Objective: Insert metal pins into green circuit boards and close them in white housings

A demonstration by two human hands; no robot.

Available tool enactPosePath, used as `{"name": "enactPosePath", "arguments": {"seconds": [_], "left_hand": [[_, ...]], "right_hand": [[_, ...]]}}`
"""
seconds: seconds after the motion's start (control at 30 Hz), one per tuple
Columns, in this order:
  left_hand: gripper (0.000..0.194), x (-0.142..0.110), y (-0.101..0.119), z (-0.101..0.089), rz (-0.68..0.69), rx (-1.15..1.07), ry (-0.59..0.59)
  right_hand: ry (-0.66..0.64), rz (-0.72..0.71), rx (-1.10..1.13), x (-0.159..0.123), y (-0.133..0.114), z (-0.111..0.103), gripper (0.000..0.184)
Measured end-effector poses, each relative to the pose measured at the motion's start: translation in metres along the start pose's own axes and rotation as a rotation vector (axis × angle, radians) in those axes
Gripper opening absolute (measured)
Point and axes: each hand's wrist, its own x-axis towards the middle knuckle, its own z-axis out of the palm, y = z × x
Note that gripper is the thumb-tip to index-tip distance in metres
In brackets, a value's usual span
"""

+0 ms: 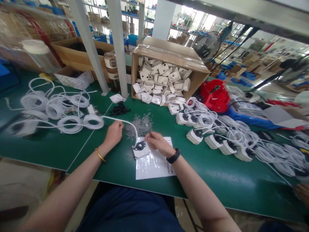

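Note:
A white plastic housing with a black round fitting on top lies on a white sheet. Its white cable arches up and runs left past my left hand to a coil. My left hand is closed, fingertips together beside the cable and left of a heap of small screws; what it pinches, if anything, is hidden. Just right of the housing, my right hand has its fingers closed, with a thin dark thing at the tips, too small to name. Rows of tiny parts lie on the sheet.
Coiled white cables lie left. Black small parts sit behind the screws. A cardboard box of white housings stands at the back, near metal posts. Housings with coiled cables line the right; another person's hand shows there.

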Motion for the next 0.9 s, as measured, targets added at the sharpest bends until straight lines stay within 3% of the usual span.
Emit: {"name": "enactPosePath", "arguments": {"seconds": [0.2,0.3,0.43,0.57,0.7,0.9], "left_hand": [[0.041,-0.061,0.023,0.001,-0.202,-0.404,-0.02],[0.037,-0.085,0.031,0.012,-0.353,-0.581,-0.008],[0.029,-0.094,0.033,0.019,-0.363,-0.535,0.0],[0.026,-0.101,0.031,0.016,-0.337,-0.455,0.003],[0.021,-0.107,0.029,0.014,-0.262,-0.343,-0.005],[0.019,-0.111,0.031,0.014,0.053,-0.062,-0.006]], "right_hand": [[0.138,-0.185,-0.226,0.002,-0.001,0.0,0.01],[0.151,-0.169,-0.258,-0.002,0.001,0.004,0.009],[0.18,-0.164,-0.261,-0.006,0.001,0.008,0.013],[0.235,-0.134,-0.166,-0.006,-0.005,0.005,0.01],[0.122,-0.132,-0.062,-0.002,-0.01,0.004,0.007],[0.134,-0.109,-0.178,-0.001,-0.008,0.007,0.007]]}}
